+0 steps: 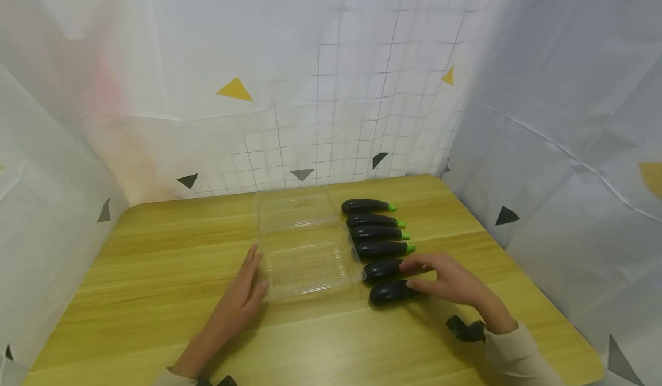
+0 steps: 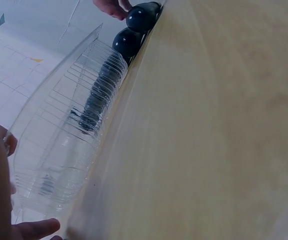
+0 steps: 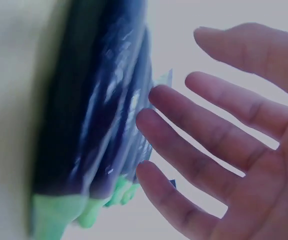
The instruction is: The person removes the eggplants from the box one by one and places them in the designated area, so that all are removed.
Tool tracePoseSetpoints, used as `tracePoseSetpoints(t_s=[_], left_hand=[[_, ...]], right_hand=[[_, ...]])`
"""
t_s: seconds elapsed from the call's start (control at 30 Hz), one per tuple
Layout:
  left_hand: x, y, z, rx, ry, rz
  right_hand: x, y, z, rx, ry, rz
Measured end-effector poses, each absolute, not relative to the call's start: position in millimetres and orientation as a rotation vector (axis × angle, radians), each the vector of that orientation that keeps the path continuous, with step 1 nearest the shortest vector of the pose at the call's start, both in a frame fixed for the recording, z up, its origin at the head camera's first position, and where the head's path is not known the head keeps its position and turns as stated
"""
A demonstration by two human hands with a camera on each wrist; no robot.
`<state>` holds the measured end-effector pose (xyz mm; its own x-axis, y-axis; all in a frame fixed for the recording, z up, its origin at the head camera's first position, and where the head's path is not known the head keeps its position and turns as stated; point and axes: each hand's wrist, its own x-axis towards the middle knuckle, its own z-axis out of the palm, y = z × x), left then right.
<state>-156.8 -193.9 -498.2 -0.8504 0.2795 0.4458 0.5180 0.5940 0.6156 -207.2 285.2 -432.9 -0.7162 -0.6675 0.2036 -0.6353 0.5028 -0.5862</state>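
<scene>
A clear plastic clamshell box (image 1: 305, 291) lies with its lid (image 1: 297, 208) folded back toward the wall. My left hand (image 1: 240, 294) rests along the box's left side, fingers extended and fingertips right at the rim. To the right of the box, several dark eggplants (image 1: 383, 250) with green stem ends lie in a column. Over the stem ends of the nearest two, my right hand (image 1: 445, 280) reaches in, hiding them in the head view. In the right wrist view its fingers (image 3: 199, 135) are spread and only loosely bent, with nothing between them.
The wooden table (image 1: 155, 294) meets a white patterned sheet (image 1: 207, 133) at the back. Similar sheets hang at both sides. Dark bands (image 1: 465, 329) sit at the wrists. The nearest eggplants lie close to the box's right edge.
</scene>
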Motion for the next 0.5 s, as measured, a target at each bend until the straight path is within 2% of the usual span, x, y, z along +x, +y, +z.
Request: tracePoseSetpoints(t_s=[0.5], left_hand=[[-156, -192, -496, -0.604, -2.554, -1.151]], right_hand=[[-227, 255, -401, -1.224, 2.97, -1.155]])
